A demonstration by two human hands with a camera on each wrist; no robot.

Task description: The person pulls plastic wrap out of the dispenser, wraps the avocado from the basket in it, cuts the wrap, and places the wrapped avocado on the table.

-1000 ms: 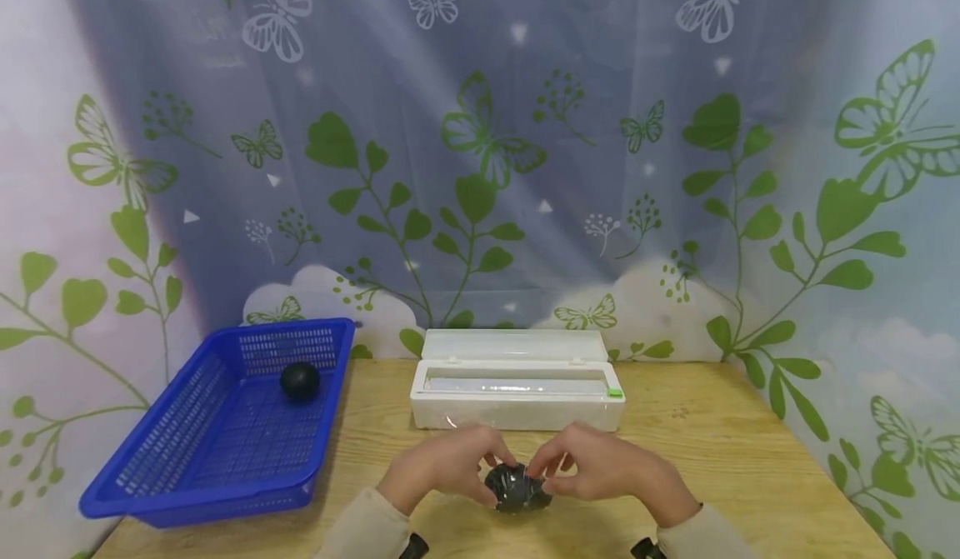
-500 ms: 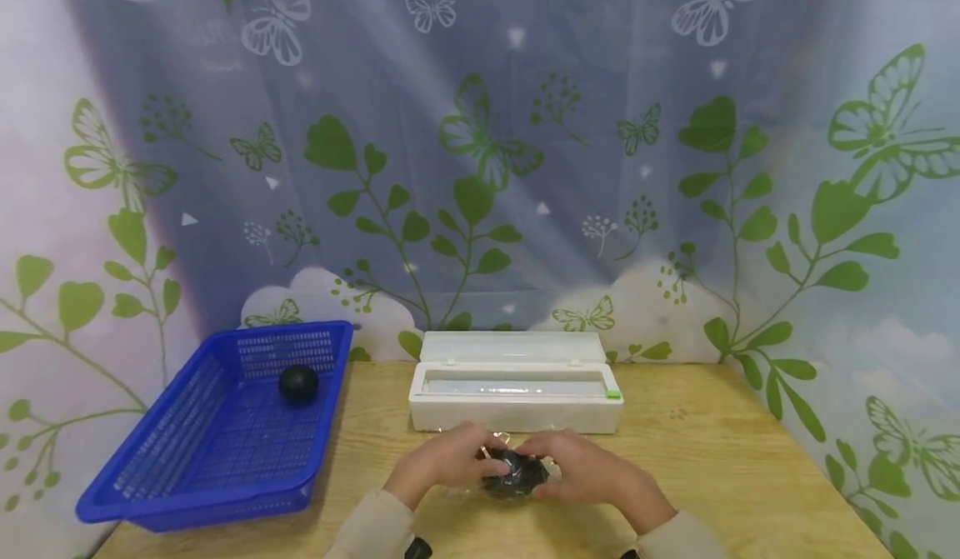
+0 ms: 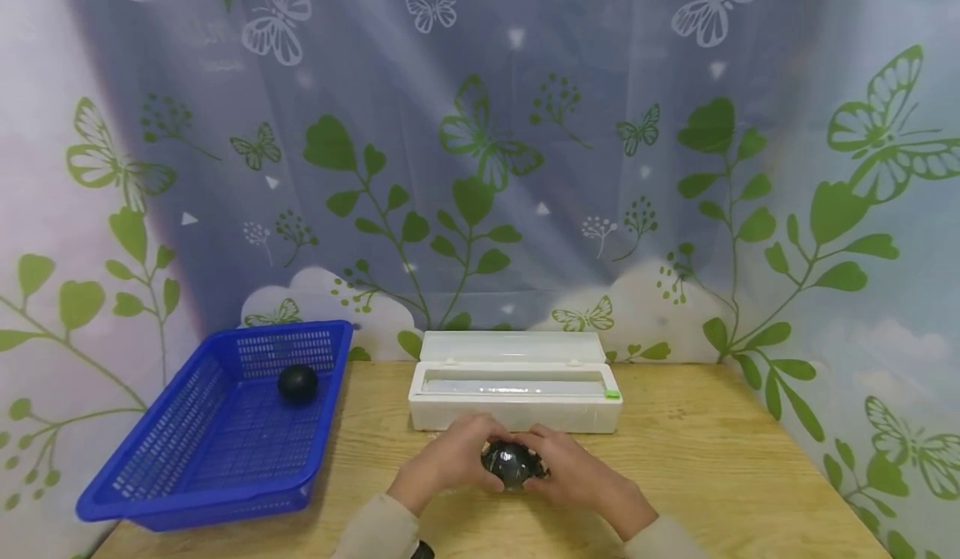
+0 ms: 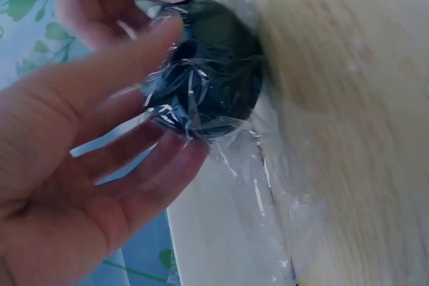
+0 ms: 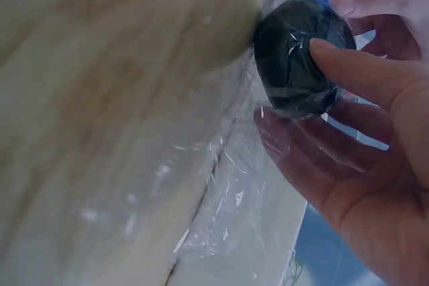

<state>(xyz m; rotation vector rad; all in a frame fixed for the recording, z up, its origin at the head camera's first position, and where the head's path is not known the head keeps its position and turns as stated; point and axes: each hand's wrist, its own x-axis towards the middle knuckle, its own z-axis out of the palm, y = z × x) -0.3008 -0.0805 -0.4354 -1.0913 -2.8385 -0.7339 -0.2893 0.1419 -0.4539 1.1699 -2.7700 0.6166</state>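
Between both hands is a dark green-black ball-shaped thing (image 3: 512, 464) wrapped in clear cling film. My left hand (image 3: 459, 456) holds its left side, thumb toward me and fingers on the far side. From the right, my right hand (image 3: 572, 469) grips it the same way. Creased, shiny cling film (image 4: 265, 189) clings to the ball in the left wrist view and trails off below it. More loose film (image 5: 231, 199) spreads over the wood in the right wrist view, where the right thumb presses the ball's face.
Just behind the hands stands a white cling film dispenser (image 3: 517, 416), lid raised, with a green slider (image 3: 613, 394) at its right end. On the left a blue plastic basket (image 3: 225, 516) holds another dark ball (image 3: 297, 383). A patterned curtain (image 3: 585, 226) rises behind the wooden table (image 3: 712, 459).
Both hands have closed in around the ball and shifted slightly away from me. The ball has turned, and its film now looks smoother on top.
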